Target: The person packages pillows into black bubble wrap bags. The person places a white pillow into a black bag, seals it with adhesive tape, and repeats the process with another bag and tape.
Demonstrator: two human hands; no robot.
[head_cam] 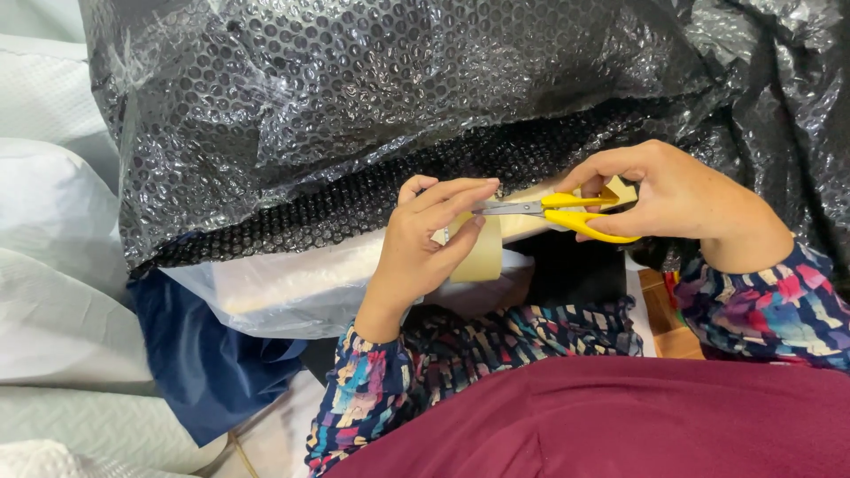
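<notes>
Between both hands, yellow scissors (567,211), tape roll (482,252)

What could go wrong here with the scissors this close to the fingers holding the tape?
The scissors in the right hand have their blades right at the left hand fingertips, so a nick seems possible. The tape roll is pinched loosely and might slip, or the tape might fold onto itself.

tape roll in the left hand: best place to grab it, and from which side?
Grip the tape roll across its flat ring faces, on the lower half, coming from below left as the left hand does. The top is taken: the scissors in the right hand point in there, so probably keep fingers off that edge.
</notes>
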